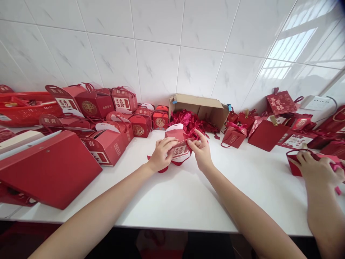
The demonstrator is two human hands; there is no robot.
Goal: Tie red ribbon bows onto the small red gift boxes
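A small red paper gift box (180, 152) with a white panel and red lettering stands on the white table between my two hands. My left hand (162, 154) pinches the box's upper left edge with fingers bent over it. On the other side, my right hand (199, 148) has thumb and fingers closed at the upper right corner, by a dark red ribbon. Part of that ribbon hangs below the box onto the table. My fingers cover some of the box's top.
Finished-looking red boxes (107, 144) crowd the left, beside a large red folder-like box (51, 169). Behind sits a cardboard carton (199, 100) with red ribbons (185, 120) spilling out. More red boxes (266, 135) stand right. A co-worker's hands (318, 165) handle a red box at far right.
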